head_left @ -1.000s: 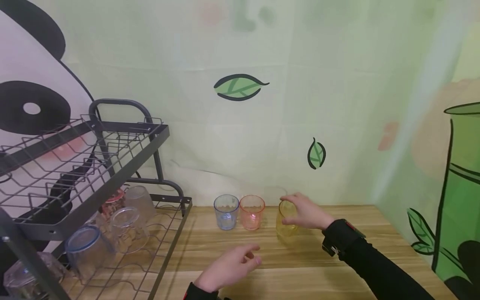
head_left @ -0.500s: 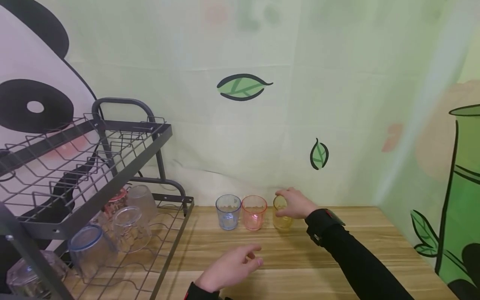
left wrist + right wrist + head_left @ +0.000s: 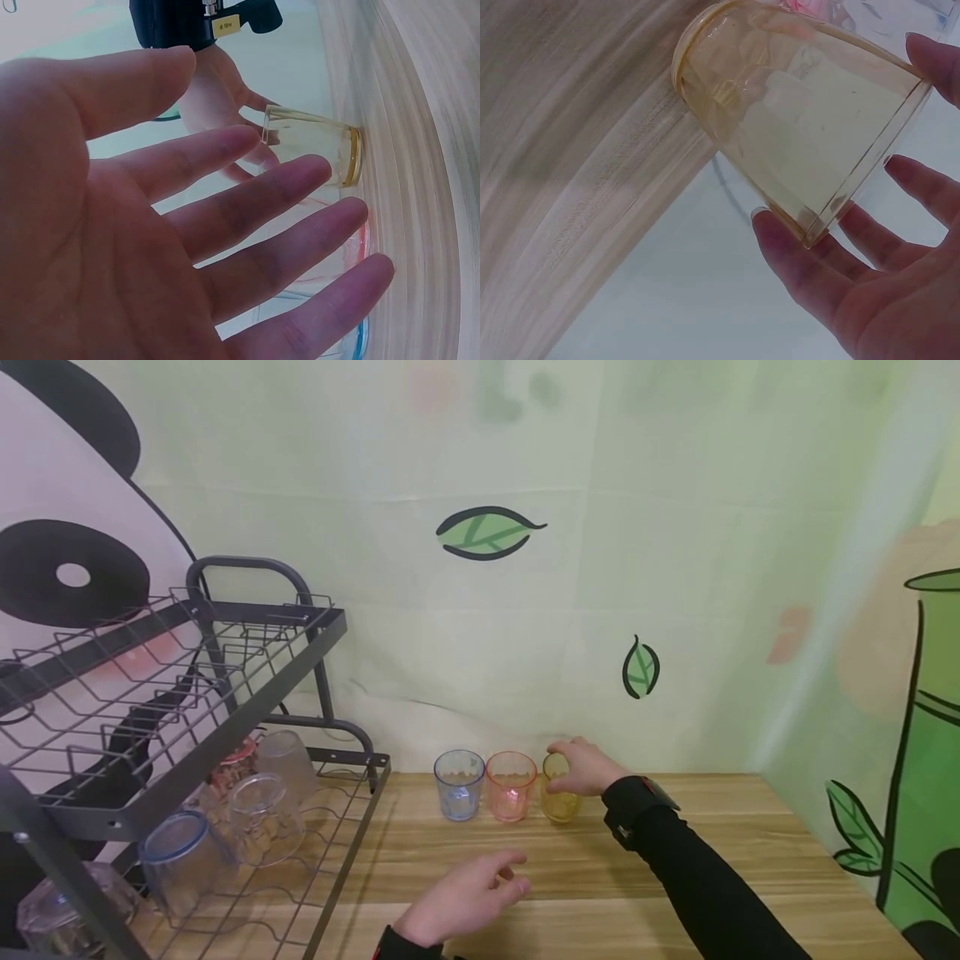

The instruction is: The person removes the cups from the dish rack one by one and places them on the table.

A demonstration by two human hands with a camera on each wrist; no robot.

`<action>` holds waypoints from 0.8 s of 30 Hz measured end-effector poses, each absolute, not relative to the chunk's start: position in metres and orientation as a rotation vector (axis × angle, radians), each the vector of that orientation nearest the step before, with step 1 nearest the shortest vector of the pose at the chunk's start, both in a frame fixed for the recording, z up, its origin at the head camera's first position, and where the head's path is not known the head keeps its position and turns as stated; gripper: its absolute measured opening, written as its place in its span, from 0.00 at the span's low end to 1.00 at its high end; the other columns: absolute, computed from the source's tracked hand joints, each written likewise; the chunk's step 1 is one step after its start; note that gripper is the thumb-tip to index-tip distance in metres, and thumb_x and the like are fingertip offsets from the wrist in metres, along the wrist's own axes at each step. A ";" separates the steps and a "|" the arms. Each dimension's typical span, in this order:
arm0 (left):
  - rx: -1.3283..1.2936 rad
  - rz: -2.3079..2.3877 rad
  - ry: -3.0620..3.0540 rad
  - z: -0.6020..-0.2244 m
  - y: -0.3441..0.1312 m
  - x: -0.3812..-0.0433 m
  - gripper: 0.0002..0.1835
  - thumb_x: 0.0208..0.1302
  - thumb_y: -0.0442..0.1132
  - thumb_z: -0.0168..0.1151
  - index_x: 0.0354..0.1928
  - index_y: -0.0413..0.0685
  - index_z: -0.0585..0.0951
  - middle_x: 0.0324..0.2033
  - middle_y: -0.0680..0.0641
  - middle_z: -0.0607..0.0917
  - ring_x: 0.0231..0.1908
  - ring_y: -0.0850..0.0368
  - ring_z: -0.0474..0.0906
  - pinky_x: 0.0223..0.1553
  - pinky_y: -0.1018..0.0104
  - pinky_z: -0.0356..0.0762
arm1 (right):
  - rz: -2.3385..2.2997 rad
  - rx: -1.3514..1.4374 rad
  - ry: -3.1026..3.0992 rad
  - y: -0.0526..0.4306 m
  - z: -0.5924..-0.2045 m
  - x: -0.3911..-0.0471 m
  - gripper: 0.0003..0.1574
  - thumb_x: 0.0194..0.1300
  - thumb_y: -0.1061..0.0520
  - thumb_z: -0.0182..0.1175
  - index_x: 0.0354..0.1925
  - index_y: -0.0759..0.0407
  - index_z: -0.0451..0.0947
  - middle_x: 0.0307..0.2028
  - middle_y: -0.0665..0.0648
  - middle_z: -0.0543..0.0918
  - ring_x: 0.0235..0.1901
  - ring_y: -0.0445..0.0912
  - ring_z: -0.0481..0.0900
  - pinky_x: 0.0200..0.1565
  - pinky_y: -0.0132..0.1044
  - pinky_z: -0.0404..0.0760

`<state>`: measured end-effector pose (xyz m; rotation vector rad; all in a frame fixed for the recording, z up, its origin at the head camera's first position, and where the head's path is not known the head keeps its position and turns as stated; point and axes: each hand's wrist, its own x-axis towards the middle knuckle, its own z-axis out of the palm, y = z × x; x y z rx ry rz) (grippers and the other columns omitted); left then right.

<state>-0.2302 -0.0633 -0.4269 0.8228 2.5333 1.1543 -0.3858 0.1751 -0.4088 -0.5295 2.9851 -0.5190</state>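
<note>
A yellow drinking glass [image 3: 560, 806] stands upright on the wooden table at the right end of a row. My right hand [image 3: 587, 767] holds it at the rim, thumb on one side and fingers on the other, as the right wrist view shows around the clear yellow wall [image 3: 802, 112]. Close to its left stands a pink glass [image 3: 511, 789], and beside that a blue glass [image 3: 459, 789]. My left hand [image 3: 468, 893] is over the table in front of the row. In the left wrist view its fingers [image 3: 255, 225] are spread and hold nothing.
On the left is a two-tier dark metal rack [image 3: 300, 677]. Its lower shelf bears several glasses, among them a blue-rimmed glass [image 3: 183, 868] and a clear glass [image 3: 262, 822]. A printed cloth backdrop [image 3: 510, 635] rises behind the table [image 3: 675, 868].
My right hand has moved left with the yellow glass, bringing it close beside the pink one. My left hand has stayed nearly in place.
</note>
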 end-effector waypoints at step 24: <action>0.800 1.120 2.562 -0.427 -0.063 -0.227 0.24 0.71 0.51 0.56 0.63 0.46 0.75 0.47 0.47 0.83 0.44 0.55 0.79 0.42 0.59 0.78 | -0.509 -0.454 2.975 0.165 -0.414 -0.385 0.44 0.57 0.46 0.72 0.67 0.59 0.68 0.60 0.68 0.69 0.58 0.61 0.68 0.57 0.56 0.73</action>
